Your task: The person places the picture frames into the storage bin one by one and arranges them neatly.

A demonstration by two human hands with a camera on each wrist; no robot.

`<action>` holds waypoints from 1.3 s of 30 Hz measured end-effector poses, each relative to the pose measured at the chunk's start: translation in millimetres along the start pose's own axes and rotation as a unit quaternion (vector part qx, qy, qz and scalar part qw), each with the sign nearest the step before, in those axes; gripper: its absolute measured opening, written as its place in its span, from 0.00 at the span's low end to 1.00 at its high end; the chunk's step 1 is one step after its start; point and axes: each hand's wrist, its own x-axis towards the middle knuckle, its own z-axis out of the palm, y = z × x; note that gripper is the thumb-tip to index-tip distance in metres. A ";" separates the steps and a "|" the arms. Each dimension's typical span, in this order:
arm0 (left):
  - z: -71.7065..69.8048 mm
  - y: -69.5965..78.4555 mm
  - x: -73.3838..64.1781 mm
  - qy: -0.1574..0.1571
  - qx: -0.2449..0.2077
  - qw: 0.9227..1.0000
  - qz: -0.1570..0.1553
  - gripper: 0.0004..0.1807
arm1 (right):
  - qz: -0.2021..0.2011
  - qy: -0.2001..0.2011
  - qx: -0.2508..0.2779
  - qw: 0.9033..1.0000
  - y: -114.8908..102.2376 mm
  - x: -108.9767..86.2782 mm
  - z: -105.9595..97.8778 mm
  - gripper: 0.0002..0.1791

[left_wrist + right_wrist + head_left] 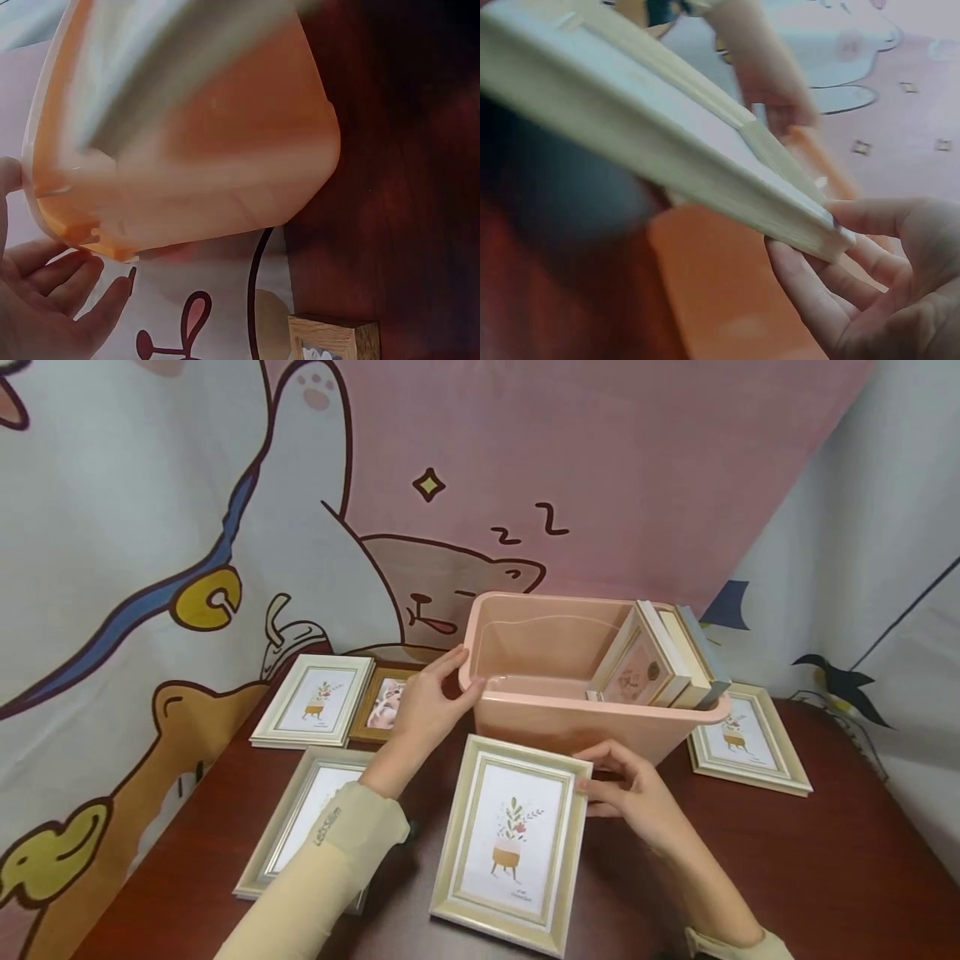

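My right hand (630,785) pinches a cream-gold picture frame (525,760) by its upper right corner. A flower-pot drawing (507,852) shows in it, and the frame leans back in front of a pink plastic bin (585,714). In the right wrist view, thumb and fingers close on the corner of the frame (705,176), seen edge-on. My left hand (431,702) holds the bin's rim at its left end; the left wrist view has its fingers (67,277) curled at the rim of the bin (225,195). Several frames (663,652) stand tilted inside, at the bin's right end.
On the left of the dark red table (180,860) lie a white frame (315,702), a small brown frame (365,718) and a cream frame (273,835), partly behind my left arm. Another cream frame (750,743) lies right of the bin. A printed curtain (637,468) hangs behind.
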 end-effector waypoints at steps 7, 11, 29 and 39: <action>-0.3 2.3 2.5 -0.006 0.001 1.000 -0.001 0.32 | -0.067 0.027 -0.039 0.997 -38.0 -26.9 -35.1 0.15; -0.5 1.7 3.0 -0.003 0.003 1.000 0.003 0.32 | -0.096 0.051 -0.027 0.994 -56.8 -37.8 -52.8 0.19; 1.8 -0.8 -1.7 0.025 -0.003 1.000 0.014 0.31 | -0.301 0.091 0.225 0.922 -130.2 -31.6 -92.5 0.22; 2.8 0.4 -5.0 0.023 -0.021 1.000 0.005 0.31 | -0.267 0.276 0.203 0.901 -163.1 -1.7 -85.8 0.20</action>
